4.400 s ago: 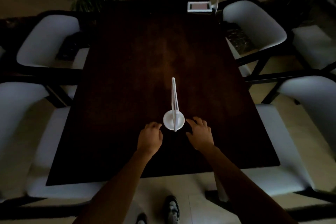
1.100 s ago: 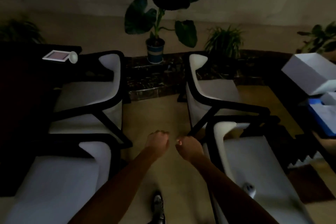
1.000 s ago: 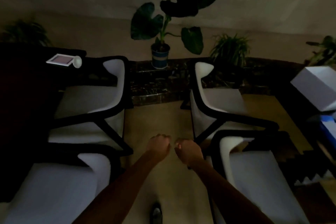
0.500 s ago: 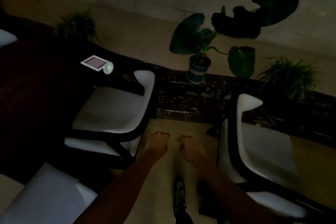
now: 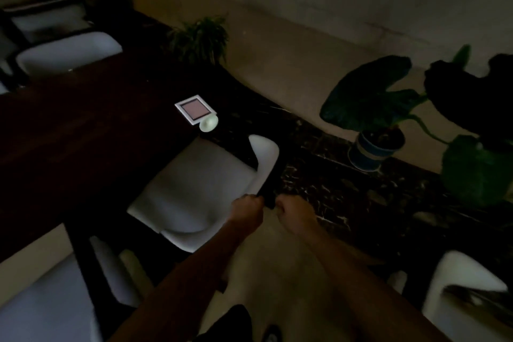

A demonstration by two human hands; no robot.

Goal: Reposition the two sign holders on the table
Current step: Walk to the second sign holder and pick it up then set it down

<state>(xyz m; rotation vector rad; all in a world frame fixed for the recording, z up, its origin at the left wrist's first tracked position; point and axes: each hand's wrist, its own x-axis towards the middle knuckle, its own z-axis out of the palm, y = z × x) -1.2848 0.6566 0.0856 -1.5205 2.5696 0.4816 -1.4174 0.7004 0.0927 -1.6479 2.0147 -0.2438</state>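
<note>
One white sign holder (image 5: 196,112) lies flat on the dark table (image 5: 83,133), near its far right corner, with its round base toward the table edge and a pinkish card in its square frame. The second sign holder is out of view. My left hand (image 5: 247,209) and my right hand (image 5: 294,211) are both curled into fists, held out side by side over the floor just behind the back of a white chair (image 5: 200,189). Neither hand holds anything. Both are well short of the sign holder.
White chairs with black frames stand along the table, one at the lower left (image 5: 55,300), one across the table (image 5: 66,53), another at the lower right (image 5: 466,294). Potted plants (image 5: 374,125) sit on a dark marble ledge (image 5: 347,191) to the right.
I left the upright sign holder at the table's near end and walked along the right side. The view has swung left, bringing the lying sign holder closer. Both fists stay closed.
</note>
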